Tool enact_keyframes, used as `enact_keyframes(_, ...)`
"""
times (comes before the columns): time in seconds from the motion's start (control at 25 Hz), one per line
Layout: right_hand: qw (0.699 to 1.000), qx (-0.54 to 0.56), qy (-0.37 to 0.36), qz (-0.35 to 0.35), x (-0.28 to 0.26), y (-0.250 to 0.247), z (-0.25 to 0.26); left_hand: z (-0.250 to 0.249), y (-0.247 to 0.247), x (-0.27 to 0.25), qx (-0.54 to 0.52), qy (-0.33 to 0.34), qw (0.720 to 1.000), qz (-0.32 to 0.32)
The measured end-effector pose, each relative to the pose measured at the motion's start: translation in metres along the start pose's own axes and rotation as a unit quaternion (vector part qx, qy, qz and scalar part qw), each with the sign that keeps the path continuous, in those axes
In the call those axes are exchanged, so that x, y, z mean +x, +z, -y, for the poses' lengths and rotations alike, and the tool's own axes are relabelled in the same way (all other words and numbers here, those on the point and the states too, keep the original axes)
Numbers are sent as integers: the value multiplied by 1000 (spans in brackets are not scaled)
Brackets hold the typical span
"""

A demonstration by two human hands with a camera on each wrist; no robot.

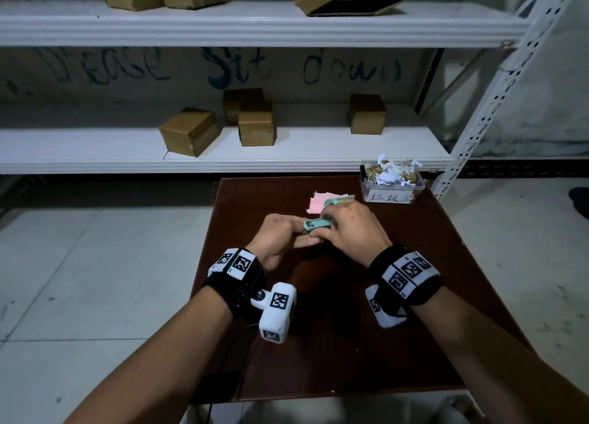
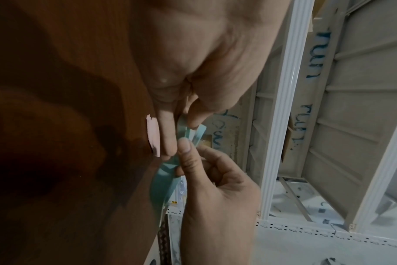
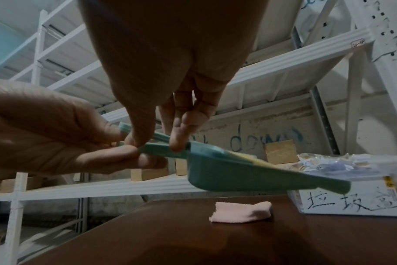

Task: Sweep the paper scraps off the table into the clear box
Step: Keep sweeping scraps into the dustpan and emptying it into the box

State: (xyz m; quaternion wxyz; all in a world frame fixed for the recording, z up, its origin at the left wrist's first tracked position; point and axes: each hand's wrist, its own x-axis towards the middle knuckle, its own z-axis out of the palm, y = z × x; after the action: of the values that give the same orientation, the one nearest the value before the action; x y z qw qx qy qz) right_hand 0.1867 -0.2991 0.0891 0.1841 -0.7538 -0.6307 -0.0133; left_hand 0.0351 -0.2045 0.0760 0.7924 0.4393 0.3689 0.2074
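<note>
- Both hands meet over the middle of the brown table, lifting a small green dustpan with its brush.
- Left hand pinches the handle end, fingers curled round it.
- Right hand grips the handles from above, thumb and fingers closed on them.
- Clear box, at the table's 1 o'clock corner, holds the paper scraps.
- Pink cloth lies flat at 12 o'clock, just beside the box.

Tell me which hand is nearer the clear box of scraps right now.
Right. The right hand is just in front of the clear box, slightly to its left, holding the green dustpan set. The left hand grips the handle end, farther left of the box.
</note>
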Motion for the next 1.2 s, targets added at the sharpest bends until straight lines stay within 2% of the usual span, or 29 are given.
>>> enact_keyframes(0.12,1000,13,7,-8,4,4,-4,0,-2,-3,11,-1,999,37)
enact_keyframes(0.32,998,52,5,-31,6,12,-6,-1,-7,-3,5,11,999,39)
enact_keyframes(0.48,997,41,-9,-63,3,7,-4,-6,-8,-7,2,-3,998,55)
enact_keyframes(0.64,997,40,-27,-53,1,-1,-7,-13,-10,-10,-2,-12,998,66)
enact_keyframes(0.8,996,41,-56,-49,2,1,-14,-14,-9,-11,-19,-25,998,62)
enact_keyframes(0.88,995,50,-86,1,4,3,-18,-14,-9,-10,-29,-28,998,57)
enact_keyframes(1.0,991,1,-125,53,0,7,-15,-14,-8,-6,-27,-28,999,19)
enact_keyframes(1.12,990,-49,-124,43,-9,14,-5,-14,-7,-6,-10,-26,1000,8)
enact_keyframes(1.2,990,-48,-132,13,-12,21,-1,-11,-6,-8,15,-14,1000,4)
